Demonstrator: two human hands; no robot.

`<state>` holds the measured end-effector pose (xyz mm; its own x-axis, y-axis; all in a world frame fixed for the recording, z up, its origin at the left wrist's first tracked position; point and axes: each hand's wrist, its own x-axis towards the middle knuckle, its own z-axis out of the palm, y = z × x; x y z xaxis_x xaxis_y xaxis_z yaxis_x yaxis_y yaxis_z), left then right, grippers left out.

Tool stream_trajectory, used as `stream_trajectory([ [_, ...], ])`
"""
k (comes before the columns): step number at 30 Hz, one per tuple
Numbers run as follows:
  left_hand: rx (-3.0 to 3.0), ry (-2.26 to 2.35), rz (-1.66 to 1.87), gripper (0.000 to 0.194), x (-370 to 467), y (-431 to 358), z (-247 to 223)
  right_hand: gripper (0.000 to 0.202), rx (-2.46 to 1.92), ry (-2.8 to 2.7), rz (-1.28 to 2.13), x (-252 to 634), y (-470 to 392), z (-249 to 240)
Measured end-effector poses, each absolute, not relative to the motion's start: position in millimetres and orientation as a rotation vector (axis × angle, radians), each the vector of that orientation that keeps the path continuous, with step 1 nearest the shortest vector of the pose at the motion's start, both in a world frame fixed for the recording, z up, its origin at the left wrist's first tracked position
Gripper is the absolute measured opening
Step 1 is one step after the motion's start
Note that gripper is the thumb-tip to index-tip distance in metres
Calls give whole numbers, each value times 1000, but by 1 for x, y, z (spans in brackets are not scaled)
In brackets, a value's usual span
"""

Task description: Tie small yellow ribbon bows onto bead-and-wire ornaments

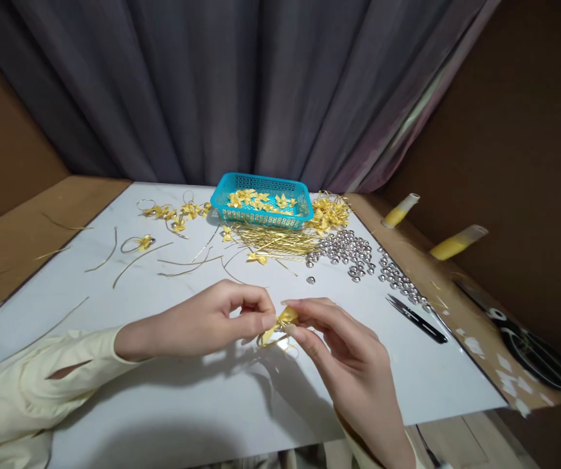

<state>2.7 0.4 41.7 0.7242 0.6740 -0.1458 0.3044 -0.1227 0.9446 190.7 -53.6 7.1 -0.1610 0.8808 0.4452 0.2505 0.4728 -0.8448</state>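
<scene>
Between my two hands, above the front middle of the white board (358,404), is a yellow ribbon bow (287,315) with gold wire about it. My left hand (232,316) pinches its left side between thumb and finger. From the right, my right hand (343,345) grips the bow with thumb and fingertips, its other fingers curled. A small shiny piece shows at the bow's middle, partly covered by the fingertips. Gold wire ends hang just below the bow.
Behind stands a blue basket (261,218) holding yellow bows. Gold wires (275,241), silver rings (346,247) and finished bows (329,215) lie around it. Black snips (417,318) rest at right; large scissors (529,345) and two yellow tubes (459,242) are beyond the board's edge.
</scene>
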Motion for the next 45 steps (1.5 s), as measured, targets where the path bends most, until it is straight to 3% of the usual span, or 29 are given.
stream_trajectory([
  [15,1910,839,315,27,1,1,43,17,-1036,-1622,799,194,-57,10],
  [28,1685,855,140,32,1,3,45,21,-995,-1581,940,196,-57,12],
  [45,1584,761,105,31,4,1,46,25,-1073,-1751,705,196,-69,13],
])
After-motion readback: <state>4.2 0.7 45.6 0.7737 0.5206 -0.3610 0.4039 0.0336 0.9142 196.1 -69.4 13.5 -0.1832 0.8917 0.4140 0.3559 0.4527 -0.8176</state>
